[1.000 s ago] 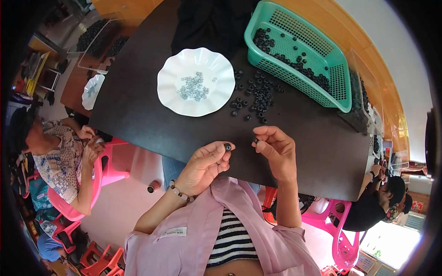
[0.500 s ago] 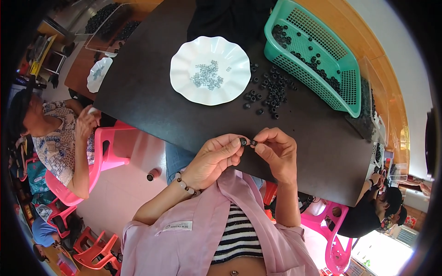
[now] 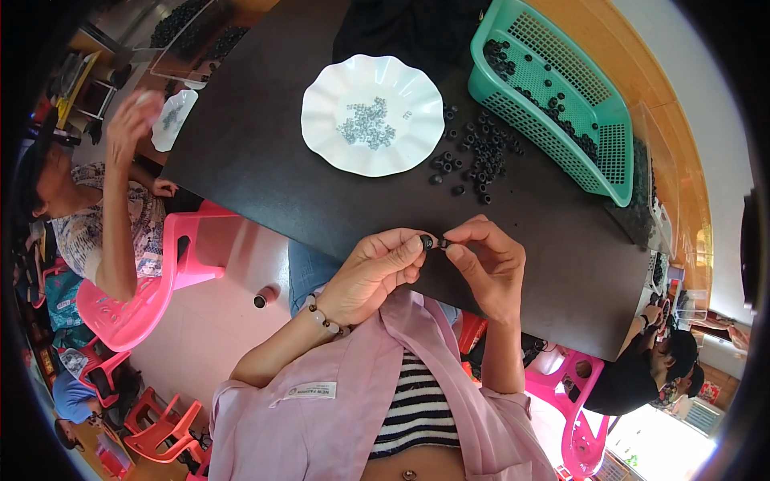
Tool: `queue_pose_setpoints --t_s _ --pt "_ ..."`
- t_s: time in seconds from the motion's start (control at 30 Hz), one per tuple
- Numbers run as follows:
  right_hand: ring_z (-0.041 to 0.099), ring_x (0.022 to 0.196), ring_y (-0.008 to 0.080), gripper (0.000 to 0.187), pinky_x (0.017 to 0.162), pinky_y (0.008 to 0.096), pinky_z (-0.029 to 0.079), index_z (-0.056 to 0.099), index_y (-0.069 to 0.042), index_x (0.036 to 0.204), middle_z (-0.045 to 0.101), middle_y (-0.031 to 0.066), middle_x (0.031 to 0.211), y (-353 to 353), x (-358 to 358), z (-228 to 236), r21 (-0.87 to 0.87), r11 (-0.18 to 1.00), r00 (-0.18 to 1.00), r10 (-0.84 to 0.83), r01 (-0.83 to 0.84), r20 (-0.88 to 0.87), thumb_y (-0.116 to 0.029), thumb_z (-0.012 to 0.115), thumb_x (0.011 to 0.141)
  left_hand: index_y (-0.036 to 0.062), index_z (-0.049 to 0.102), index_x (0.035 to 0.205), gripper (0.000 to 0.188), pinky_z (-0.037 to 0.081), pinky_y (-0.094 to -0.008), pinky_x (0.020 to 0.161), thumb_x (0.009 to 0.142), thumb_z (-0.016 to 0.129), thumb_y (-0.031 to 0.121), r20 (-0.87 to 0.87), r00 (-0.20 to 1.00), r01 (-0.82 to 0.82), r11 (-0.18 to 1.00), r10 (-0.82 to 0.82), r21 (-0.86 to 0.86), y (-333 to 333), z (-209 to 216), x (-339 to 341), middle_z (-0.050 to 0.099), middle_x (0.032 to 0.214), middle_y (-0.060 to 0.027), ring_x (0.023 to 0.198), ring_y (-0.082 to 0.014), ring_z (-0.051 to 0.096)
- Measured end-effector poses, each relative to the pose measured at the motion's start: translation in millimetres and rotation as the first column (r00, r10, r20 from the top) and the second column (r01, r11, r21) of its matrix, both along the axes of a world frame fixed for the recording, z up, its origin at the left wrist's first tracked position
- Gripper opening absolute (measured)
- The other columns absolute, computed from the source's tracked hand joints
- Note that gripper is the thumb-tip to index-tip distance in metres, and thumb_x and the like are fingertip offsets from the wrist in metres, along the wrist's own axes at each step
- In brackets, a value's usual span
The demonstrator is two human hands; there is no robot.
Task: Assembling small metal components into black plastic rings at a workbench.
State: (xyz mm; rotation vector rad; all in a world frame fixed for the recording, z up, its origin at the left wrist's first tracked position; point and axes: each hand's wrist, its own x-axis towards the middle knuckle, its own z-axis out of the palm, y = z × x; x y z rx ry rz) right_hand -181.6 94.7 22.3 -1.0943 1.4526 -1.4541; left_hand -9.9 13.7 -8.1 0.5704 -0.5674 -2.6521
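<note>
Over the table's near edge, my left hand pinches a small black ring-shaped part between thumb and forefinger. Close beside it, the fingertips of my right hand are closed on another small black piece. The two pieces nearly meet; whether they touch I cannot tell. Beyond my hands, a white wavy-rimmed plate holds many tiny clear pieces. Loose black ring-shaped parts lie in a pile right of the plate.
A green plastic basket with black parts inside stands at the far right of the dark table. Black cloth lies at the back. To the left, a person sits on a pink chair; another person is at right.
My hands stay together, with the right hand shifted slightly to the right and the pieces still pinched. The person at left has raised a hand. The whole view has shifted a little.
</note>
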Motion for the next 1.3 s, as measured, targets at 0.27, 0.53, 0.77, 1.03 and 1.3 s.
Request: queue_pose_setpoints --t_s 0.27,0.53,0.77,1.03,1.3 --pt "0.056 0.09 0.0161 0.017 0.078 0.0274 0.045 0.072 -0.004 0.093 0.067 0.0072 0.095 -5.9 1.2 7.9 -0.055 0.998 0.981 -0.015 0.004 -0.193 0.003 0.071 0.077 0.003 0.063 0.11 0.025 0.043 -0.0173 0.072 0.096 0.06 0.024 0.003 1.0 -0.011 1.0 0.011 0.013 -0.7 0.7 -1.3 0.056 0.086 0.0033 0.076 -0.0041 0.049" --pt "0.056 0.09 0.0179 0.02 0.079 0.0291 0.045 0.073 -0.006 0.091 0.067 0.0062 0.093 -6.4 2.5 11.2 -0.066 0.998 0.931 -0.03 0.007 -0.363 0.004 0.073 0.073 0.0024 0.063 0.111 0.026 0.044 -0.0172 0.071 0.095 0.061 0.023 0.015 1.0 -0.015 1.0 0.015 -0.019 0.5 -0.2 -0.4 0.058 0.086 0.0032 0.076 -0.0039 0.049" --pt "0.056 0.088 0.018 0.019 0.078 0.0291 0.045 0.073 -0.006 0.089 0.067 0.0055 0.091 -3.8 6.0 16.9 -0.07 0.998 0.916 -0.024 -0.004 -0.399 0.002 0.074 0.072 0.0027 0.064 0.111 0.028 0.042 -0.0168 0.07 0.093 0.064 0.024 0.057 0.998 -0.027 0.994 0.033 -0.106 3.5 0.4 2.8 0.059 0.085 0.0048 0.075 -0.0028 0.049" --pt "0.056 0.087 0.0181 0.019 0.076 0.0292 0.045 0.073 -0.007 0.088 0.067 0.005 0.09 -7.0 6.1 17.8 -0.063 0.998 0.886 -0.005 -0.028 -0.464 0.002 0.075 0.071 0.0021 0.065 0.109 0.029 0.041 -0.0173 0.07 0.092 0.065 0.025 0.092 0.995 -0.027 0.978 0.047 -0.205 0.9 0.8 3.8 0.06 0.086 0.004 0.076 -0.0031 0.048" --pt "0.056 0.088 0.0188 0.026 0.079 0.0298 0.045 0.071 -0.006 0.101 0.067 0.0069 0.099 -20.2 -6.9 18.7 0.067 0.973 0.945 0.229 -0.219 -0.234 -0.004 0.074 0.076 0.0005 0.068 0.102 0.026 0.042 -0.0189 0.067 0.091 0.067 0.024 0.132 0.991 0.03 0.946 0.013 -0.323 -15.1 -5.2 4.6 0.062 0.081 0.0031 0.073 -0.0029 0.05"
